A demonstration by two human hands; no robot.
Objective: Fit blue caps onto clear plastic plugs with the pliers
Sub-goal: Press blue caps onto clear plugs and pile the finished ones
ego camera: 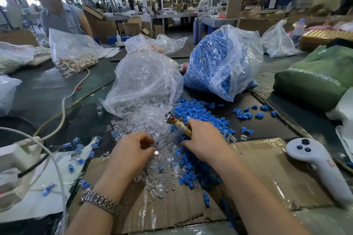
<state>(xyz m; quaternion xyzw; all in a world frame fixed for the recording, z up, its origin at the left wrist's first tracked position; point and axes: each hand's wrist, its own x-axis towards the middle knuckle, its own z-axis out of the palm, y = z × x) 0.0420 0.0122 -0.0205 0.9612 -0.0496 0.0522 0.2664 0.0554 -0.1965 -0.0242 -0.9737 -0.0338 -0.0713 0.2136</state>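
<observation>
At a factory desk (47, 89) covered in dark matting, your right hand (205, 139) grips the pliers (178, 125), fingers curled round the worn, yellowish handles while the tool's head points up and left, toward the mouth of an open bag. Your left hand (133, 149), with a metal watch (99, 200) on its wrist, reaches into the heap of clear plastic plugs (162, 170); its fingers are bent and appear to pinch one plug at the tips, though the clear plastic makes the hold hard to confirm.

The plugs spill from a transparent bag (145, 80) lying just beyond your hands onto a sheet of taped cardboard (267, 162). The blue caps (193, 110) lie loose beside and partly mixed with the plugs, to the right of the pile, with scattered ones farther right and left. A second, fuller bag of blue caps (221, 63) stands behind them.

At the right edge, a green bag (315, 74) carries pale lettering, seen upside down, of which "Panda" is readable; the rest is too blurred to make out. A white handheld controller (317, 160) with dark buttons rests on the cardboard near your right arm. White cables (63, 105) run across the left side of the desk. Across from you, another person (59, 15) works beside a bag of pale and orange parts (74, 57).
</observation>
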